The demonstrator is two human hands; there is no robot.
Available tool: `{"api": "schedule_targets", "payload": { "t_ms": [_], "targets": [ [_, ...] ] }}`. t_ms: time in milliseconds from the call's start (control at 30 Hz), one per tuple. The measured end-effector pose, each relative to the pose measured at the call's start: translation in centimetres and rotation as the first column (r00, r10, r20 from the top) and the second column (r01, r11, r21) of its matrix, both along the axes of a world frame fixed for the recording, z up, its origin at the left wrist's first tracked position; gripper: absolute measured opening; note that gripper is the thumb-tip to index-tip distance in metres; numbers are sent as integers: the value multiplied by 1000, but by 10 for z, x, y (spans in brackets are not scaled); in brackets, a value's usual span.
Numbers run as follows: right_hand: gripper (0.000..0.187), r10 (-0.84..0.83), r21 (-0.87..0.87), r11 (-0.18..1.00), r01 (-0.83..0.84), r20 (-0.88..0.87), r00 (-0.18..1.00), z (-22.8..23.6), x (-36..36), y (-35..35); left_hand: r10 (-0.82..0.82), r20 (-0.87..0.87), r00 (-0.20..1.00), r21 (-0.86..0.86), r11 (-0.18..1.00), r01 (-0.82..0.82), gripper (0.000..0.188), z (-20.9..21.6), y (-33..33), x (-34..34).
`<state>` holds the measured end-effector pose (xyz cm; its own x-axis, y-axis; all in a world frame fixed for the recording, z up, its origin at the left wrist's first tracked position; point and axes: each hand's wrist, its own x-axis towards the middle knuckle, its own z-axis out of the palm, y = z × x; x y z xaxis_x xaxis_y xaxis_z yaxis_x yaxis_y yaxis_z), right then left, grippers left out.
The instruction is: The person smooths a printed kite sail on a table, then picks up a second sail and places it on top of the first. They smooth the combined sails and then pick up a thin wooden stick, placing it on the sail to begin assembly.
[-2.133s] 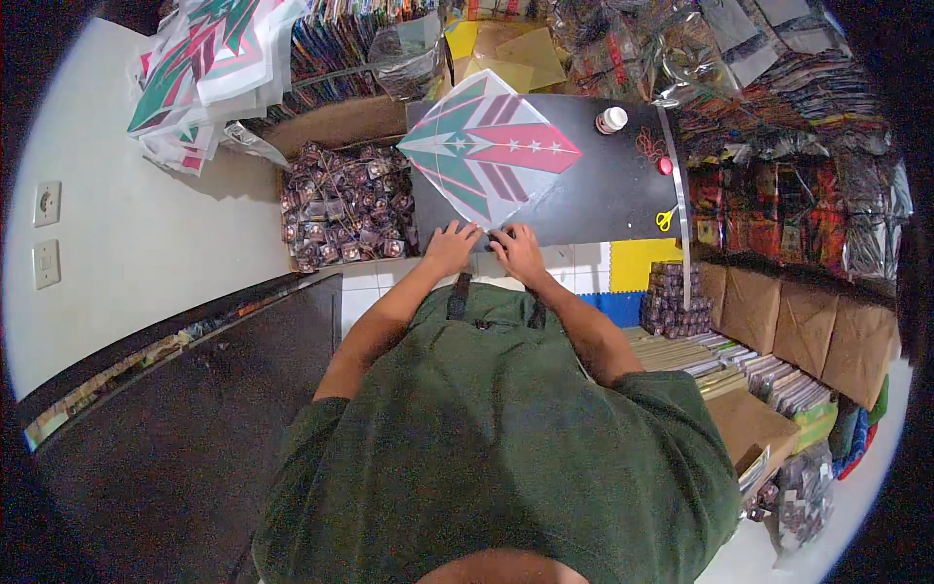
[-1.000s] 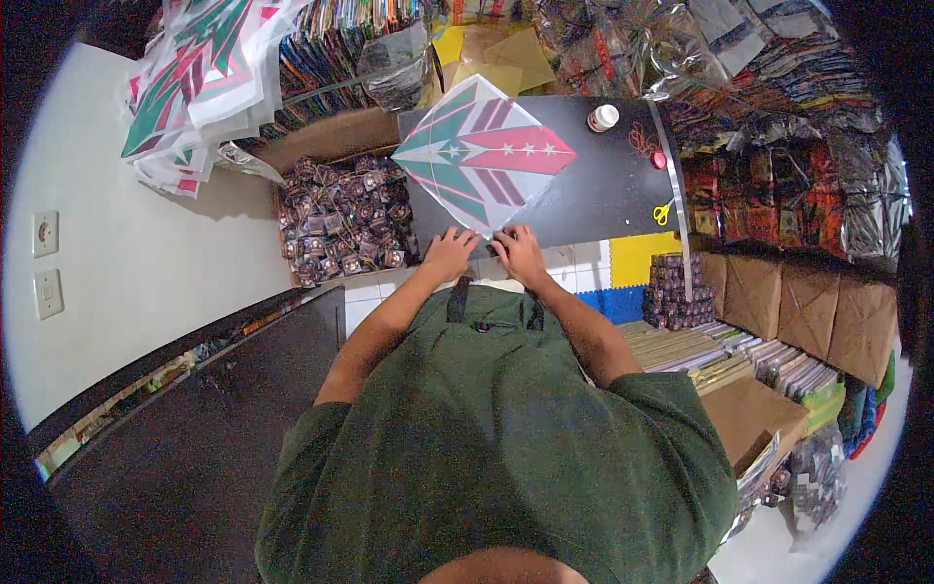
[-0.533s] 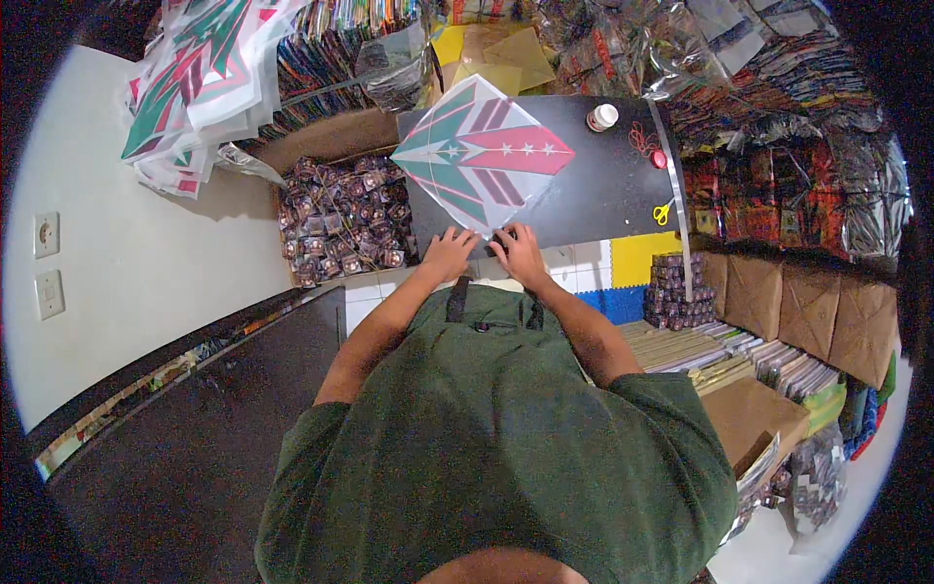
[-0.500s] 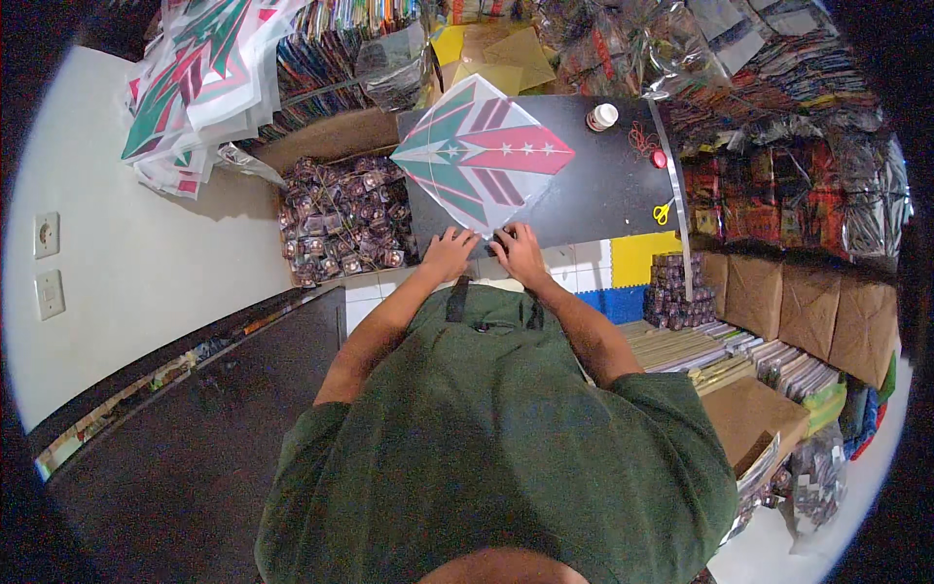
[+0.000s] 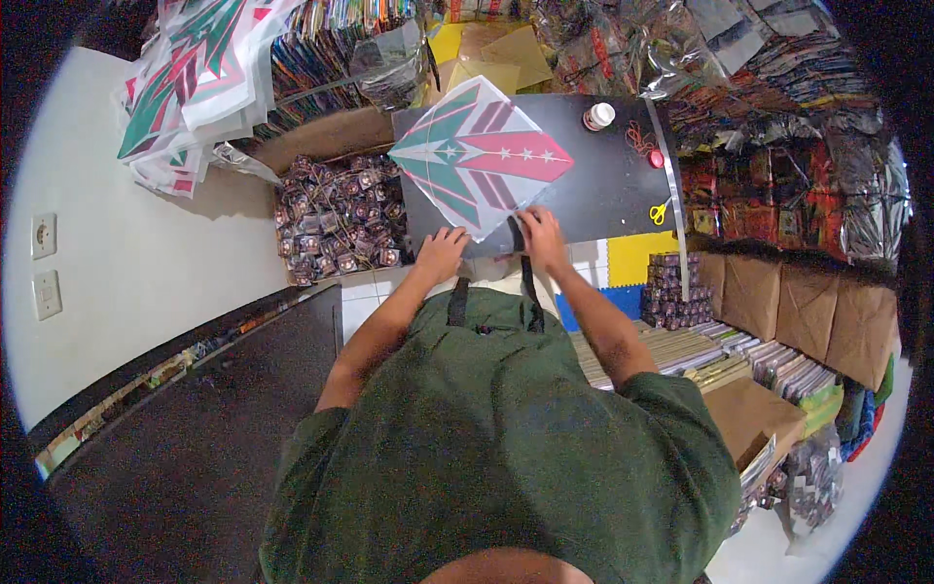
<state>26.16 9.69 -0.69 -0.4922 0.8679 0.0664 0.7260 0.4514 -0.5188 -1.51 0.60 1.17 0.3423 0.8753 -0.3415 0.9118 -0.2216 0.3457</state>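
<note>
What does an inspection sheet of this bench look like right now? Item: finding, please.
Surface: dark tabletop, some light specks on it.
Job's things: diamond-shaped printed sheet in green, red and white, lying on the tabletop's left part.
Clutter: white jar, tangled red thread, red lid and yellow scissors, all toward the right.
Hands: left hand by the sheet's near corner; right hand at its lower right edge; grip unclear for both.
Cables: nothing seen.
Surroundings: small wrapped packets left of the tabletop, brown parcels at right, wall socket far left.
</note>
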Motion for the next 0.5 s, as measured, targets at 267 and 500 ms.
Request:
{"api": "schedule_targets", "payload": {
  "t_ms": [267, 500],
  "targets": [
    [54, 322, 106, 923, -369, 311, 894, 13, 26, 106, 229, 16, 973, -22, 973, -229, 63, 8, 1, 23],
    [61, 548, -126, 834, -538, 310, 777, 9, 16, 145, 398, -3, 917, 24, 917, -398, 66, -10, 12, 46]
  ]
}}
